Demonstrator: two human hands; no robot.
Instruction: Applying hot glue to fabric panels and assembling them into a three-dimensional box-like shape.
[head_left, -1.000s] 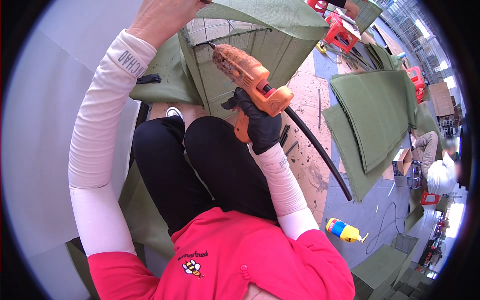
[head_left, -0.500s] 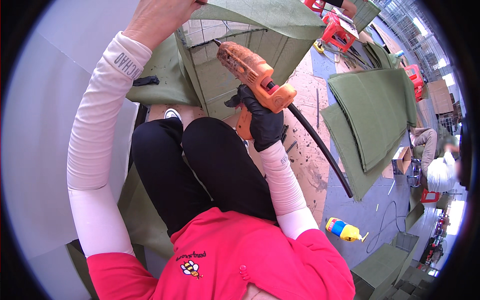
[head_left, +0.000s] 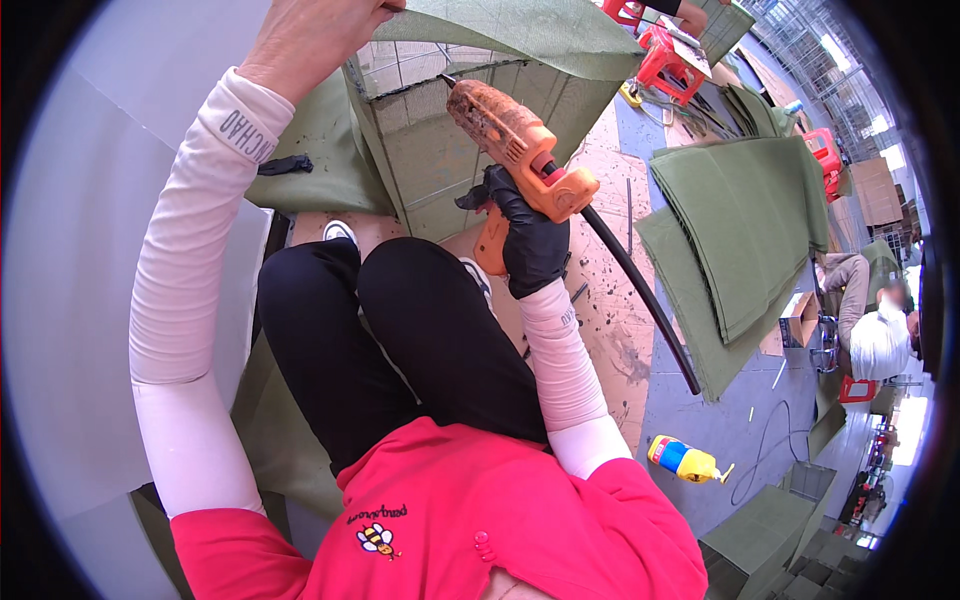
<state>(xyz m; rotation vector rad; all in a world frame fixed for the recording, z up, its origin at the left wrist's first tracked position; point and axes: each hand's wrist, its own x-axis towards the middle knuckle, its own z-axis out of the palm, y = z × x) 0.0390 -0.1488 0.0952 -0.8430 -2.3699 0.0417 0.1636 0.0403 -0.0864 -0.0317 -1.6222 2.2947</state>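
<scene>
An orange hot glue gun [head_left: 500, 125], smeared with brown grime, is gripped by my right hand [head_left: 530, 235] in a black glove. A long black glue stick [head_left: 640, 295] sticks out of its back end. Its nozzle is at the upper edge of a wire-framed box [head_left: 440, 150] covered in green mesh. My bare left hand [head_left: 315, 40] is at the top of the view, fingers closed at the corner of a lifted green mesh flap [head_left: 520, 28] above the box; the fingertips are partly cut off.
Stacked green mesh sheets [head_left: 745, 235] lie to the right, near a yellow and blue bottle [head_left: 688, 460]. Red stools [head_left: 670, 65] stand farther off. A black scrap [head_left: 285, 165] rests on mesh at left. Cardboard [head_left: 610, 310] covers the floor; another person [head_left: 880, 335] is at far right.
The glue gun's nozzle has moved a little to the right along the box's upper edge. My left hand keeps its hold on the mesh flap.
</scene>
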